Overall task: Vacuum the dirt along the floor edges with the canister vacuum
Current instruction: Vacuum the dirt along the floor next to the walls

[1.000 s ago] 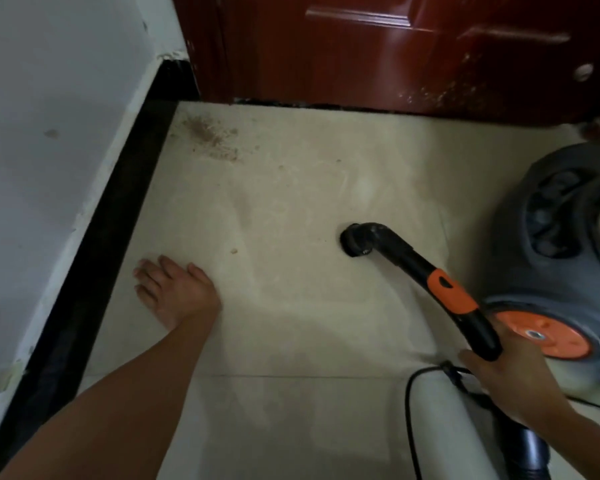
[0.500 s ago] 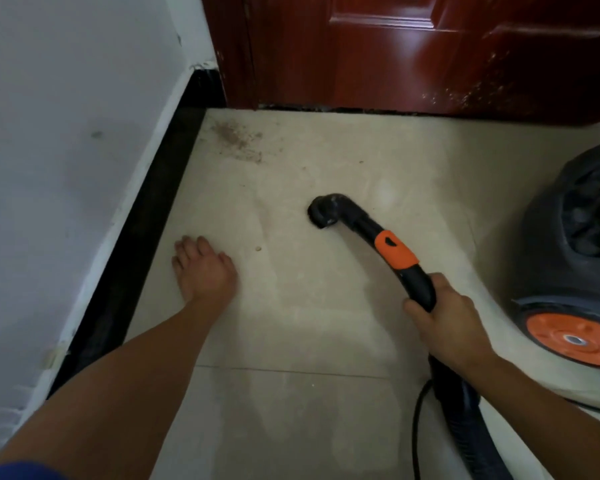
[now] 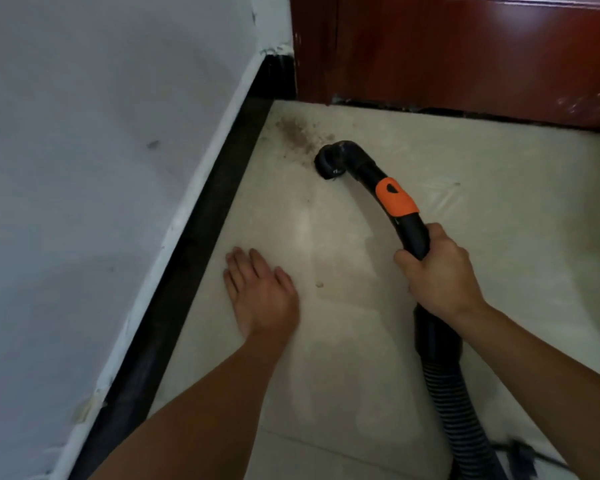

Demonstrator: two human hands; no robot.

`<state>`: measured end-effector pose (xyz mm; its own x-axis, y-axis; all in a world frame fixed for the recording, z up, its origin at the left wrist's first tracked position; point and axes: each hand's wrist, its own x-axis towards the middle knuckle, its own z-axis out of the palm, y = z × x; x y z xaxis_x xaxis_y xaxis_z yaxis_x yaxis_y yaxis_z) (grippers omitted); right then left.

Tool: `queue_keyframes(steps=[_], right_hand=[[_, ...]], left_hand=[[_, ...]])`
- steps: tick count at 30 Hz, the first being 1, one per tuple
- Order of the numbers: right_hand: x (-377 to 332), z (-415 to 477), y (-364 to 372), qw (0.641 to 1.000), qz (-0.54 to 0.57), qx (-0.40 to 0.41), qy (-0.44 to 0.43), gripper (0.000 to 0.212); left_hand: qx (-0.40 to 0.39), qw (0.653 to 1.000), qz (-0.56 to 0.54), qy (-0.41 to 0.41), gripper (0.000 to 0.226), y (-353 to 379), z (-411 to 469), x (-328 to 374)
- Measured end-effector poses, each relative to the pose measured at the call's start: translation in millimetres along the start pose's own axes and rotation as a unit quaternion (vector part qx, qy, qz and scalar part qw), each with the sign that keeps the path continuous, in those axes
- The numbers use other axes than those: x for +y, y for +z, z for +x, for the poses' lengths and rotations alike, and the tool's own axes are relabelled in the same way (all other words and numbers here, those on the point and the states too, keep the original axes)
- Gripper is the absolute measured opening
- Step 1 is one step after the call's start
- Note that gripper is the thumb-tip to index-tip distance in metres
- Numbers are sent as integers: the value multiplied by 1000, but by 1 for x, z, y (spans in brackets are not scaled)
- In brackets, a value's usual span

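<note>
The black curved plastic vacuum wand with an orange band [image 3: 395, 199] is gripped by the right hand [image 3: 440, 275], fingers wrapped round its lower part. Its mouth is set on the cream tiled floor [image 3: 499, 202], just beside the patch of brown dirt [image 3: 295, 131] near the corner of the black skirting board [image 3: 201, 237] and the dark red wooden door [image 3: 465, 46]. The left hand [image 3: 260, 292] is laid flat on the floor, fingers straight, near the skirting

Curved black-and-orange vacuum wand [image 3: 368, 174], mouth downward, just beside the brown dirt patch [image 3: 293, 131]
</note>
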<state>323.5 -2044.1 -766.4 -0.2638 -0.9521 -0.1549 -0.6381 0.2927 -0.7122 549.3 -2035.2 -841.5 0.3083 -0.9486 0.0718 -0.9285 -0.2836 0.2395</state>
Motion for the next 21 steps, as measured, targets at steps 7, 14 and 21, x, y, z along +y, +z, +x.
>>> queue_keyframes(steps=[7, 14, 21], right_hand=[[-38, 45, 35, 999, -31, -21, -38, 22], [-84, 95, 59, 995, -63, -37, -70, 27], [-73, 50, 34, 988, -80, -95, -86, 27]], left_hand=[[-34, 999, 17, -7, 60, -3, 1, 0], [-47, 998, 31, -8, 60, -6, 2, 1], [-53, 998, 20, -10, 62, -10, 3, 1]])
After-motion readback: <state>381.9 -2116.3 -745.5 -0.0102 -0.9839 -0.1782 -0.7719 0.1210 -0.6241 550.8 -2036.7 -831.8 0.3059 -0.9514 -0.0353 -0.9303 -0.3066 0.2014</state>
